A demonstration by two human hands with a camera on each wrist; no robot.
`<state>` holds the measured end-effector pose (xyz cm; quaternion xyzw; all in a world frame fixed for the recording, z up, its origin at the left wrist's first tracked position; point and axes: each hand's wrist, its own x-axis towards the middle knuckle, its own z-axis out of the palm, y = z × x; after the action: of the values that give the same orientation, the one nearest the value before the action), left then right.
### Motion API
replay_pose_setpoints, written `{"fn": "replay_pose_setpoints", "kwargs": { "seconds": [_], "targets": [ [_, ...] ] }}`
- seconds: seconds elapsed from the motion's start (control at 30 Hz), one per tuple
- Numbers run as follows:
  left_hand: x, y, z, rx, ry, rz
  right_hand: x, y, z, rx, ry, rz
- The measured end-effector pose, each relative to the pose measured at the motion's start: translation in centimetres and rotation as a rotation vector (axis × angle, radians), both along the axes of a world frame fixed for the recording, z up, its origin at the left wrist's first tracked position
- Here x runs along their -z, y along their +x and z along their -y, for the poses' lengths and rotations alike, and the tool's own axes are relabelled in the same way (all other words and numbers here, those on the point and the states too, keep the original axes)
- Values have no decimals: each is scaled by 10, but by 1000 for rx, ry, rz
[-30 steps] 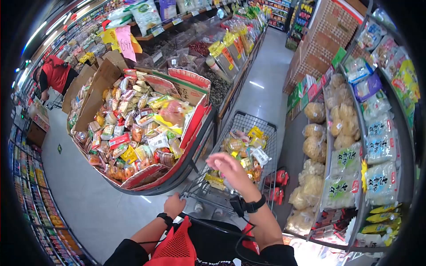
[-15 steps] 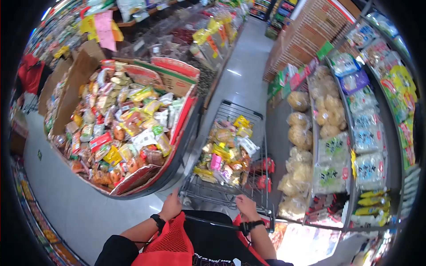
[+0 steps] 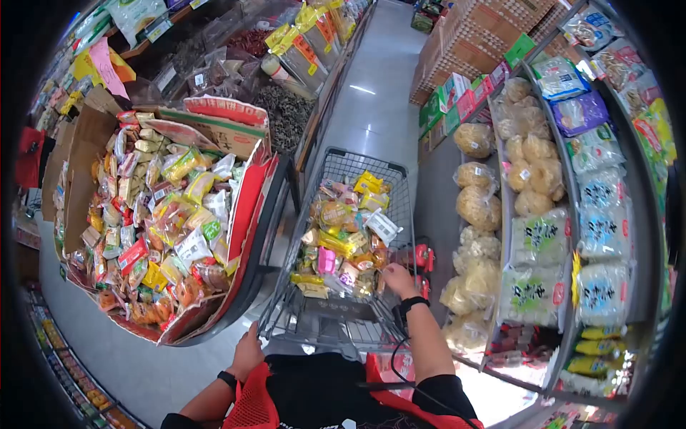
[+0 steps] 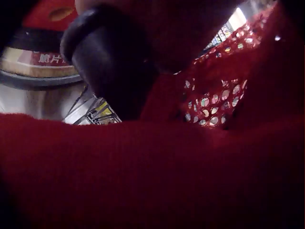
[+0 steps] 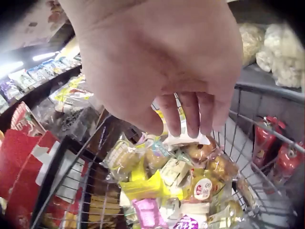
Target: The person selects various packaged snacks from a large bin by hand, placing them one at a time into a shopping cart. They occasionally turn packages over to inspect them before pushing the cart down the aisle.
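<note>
A wire shopping cart (image 3: 409,187) holds a heap of small packaged snacks (image 3: 336,243), with a pink packet (image 5: 148,213) and a white packet (image 3: 384,226) among them. Over the cart's right side reaches my right hand (image 3: 400,280), palm down. Its fingers (image 5: 191,114) hang loosely bent above the snacks and overlap the white packet in the right wrist view; nothing shows held. At the near left corner of the cart, my left hand (image 3: 248,353) grips the dark handle (image 4: 112,62), whose rounded end shows in the left wrist view. Red cloth hides much of that view.
Left of the cart stands a big cardboard bin (image 3: 250,229) full of wrapped snacks. Shelves with bagged round goods (image 3: 477,207) and white packs (image 3: 532,297) line the right side. Red fire extinguishers (image 5: 267,138) stand beside the cart. An aisle floor (image 3: 375,107) stretches ahead.
My right hand drew back from above the cart to its near end, then reached forward again to its right side. My left hand stayed at the handle. The bin shifted left in view.
</note>
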<state>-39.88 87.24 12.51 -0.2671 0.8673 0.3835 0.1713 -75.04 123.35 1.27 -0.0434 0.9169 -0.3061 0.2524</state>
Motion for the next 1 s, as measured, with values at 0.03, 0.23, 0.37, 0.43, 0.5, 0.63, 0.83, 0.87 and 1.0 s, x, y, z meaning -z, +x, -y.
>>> {"fn": "replay_pose_setpoints", "kwargs": {
  "seconds": [0.03, 0.23, 0.37, 0.43, 0.5, 0.63, 0.83, 0.87, 1.0],
  "targets": [
    [-3, -6, -4, 15, 22, 57, 30, -24, -4, -52, 6, -124],
    [-24, -52, -9, -26, -47, 189, 70, -167, 31, -208, 116, -276],
    [-19, -77, -12, -95, -41, 93, 143, -222, 53, -225, 207, -177],
    [-14, -80, -10, -361, 244, 127, 165, -221, 70, -149, 327, -401],
    [-10, -91, -13, -336, 167, 118, 140, -231, 91, -131, 461, -225],
    [-15, -108, -1, -203, 26, 74, 178, -238, 111, -127, 637, -349],
    [-67, -137, 10, -160, -17, -27, 66, -165, 137, 141, 105, -120],
    [-48, -123, 19, -66, 55, 118, 41, -151, 129, 154, 69, -136],
    [-33, -106, 31, 13, -65, 44, 103, -116, 111, 186, -660, -106]
  ]
}}
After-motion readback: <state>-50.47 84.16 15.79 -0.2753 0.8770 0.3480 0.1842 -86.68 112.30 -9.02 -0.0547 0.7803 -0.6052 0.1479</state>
